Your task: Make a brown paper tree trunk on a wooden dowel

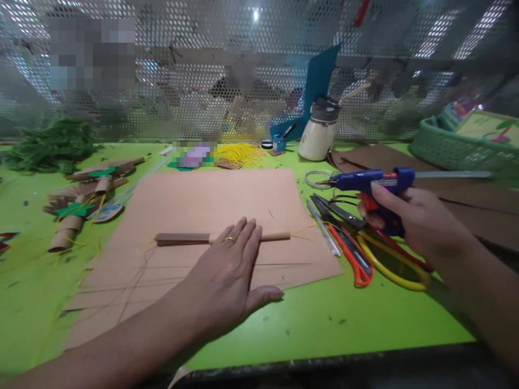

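Note:
My left hand (231,265) lies flat, fingers stretched out, across a thin rolled paper tube (276,236). Out of the tube's left end comes a folded brown paper strip (182,239), and a yellow string trails from its right end. Underneath is a large tan paper sheet (227,194) with several slits cut along its lower part. On the right, my right hand (409,216) is wrapped round a blue hot glue gun (357,179), held above the table with its nozzle pointing left. A clear glue stick (454,174) juts from the gun's back.
Scissors with yellow handles (389,270), an orange-handled tool (351,256) and a cutter (324,227) lie right of the sheet. Behind stand a white bottle (318,135) and a green basket (458,148). Paper figures (71,224) and green strands (51,143) lie left.

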A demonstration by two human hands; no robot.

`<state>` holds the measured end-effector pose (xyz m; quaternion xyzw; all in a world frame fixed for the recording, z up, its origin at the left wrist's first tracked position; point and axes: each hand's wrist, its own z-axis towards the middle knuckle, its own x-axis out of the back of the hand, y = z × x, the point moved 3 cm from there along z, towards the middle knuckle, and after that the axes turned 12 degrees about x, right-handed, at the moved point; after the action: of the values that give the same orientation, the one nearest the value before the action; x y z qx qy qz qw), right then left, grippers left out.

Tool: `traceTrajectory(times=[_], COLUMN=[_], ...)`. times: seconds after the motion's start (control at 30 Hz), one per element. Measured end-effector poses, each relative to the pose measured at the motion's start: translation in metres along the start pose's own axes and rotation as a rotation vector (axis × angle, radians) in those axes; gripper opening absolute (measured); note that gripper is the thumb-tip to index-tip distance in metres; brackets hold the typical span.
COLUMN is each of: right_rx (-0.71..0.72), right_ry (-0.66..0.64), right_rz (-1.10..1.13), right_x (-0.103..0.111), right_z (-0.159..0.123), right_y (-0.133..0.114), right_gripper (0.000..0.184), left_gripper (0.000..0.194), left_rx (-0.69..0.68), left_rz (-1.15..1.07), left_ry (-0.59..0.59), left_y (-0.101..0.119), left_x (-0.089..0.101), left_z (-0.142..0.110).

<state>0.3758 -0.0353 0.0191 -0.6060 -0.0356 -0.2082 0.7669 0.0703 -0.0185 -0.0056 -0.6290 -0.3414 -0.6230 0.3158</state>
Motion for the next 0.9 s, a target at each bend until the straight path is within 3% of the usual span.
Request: traceTrajectory(times=[0.2, 0.4, 0.7, 0.9], right_rx=[0.080, 0.098, 0.135, 0.246], right_ry=[0.034, 0.120, 0.003, 0.001], right_rz=[-0.173, -0.203, -0.415, -0.633], right_x=[0.010, 0.017, 0.000, -0.017], right_z=[0.007, 0.006, -0.003, -0.005], right_y=[0.005, 0.005, -0.005, -0.003], right_gripper=[0.048, 0.046, 0.058, 0.047], left_gripper=[0.101, 0.100, 0.095, 0.093], left_rx=[0.009, 0.001, 0.021, 0.027], left_rz=[0.002, 0.013, 0.010, 0.004], left_ry=[-0.005, 0.019, 0.019, 0.017], left_y=[0.002, 0.002, 0.003, 0.003], left_x=[-0.002, -0.001, -0.001, 0.000], left_z=[-0.002, -0.002, -0.003, -0.006])
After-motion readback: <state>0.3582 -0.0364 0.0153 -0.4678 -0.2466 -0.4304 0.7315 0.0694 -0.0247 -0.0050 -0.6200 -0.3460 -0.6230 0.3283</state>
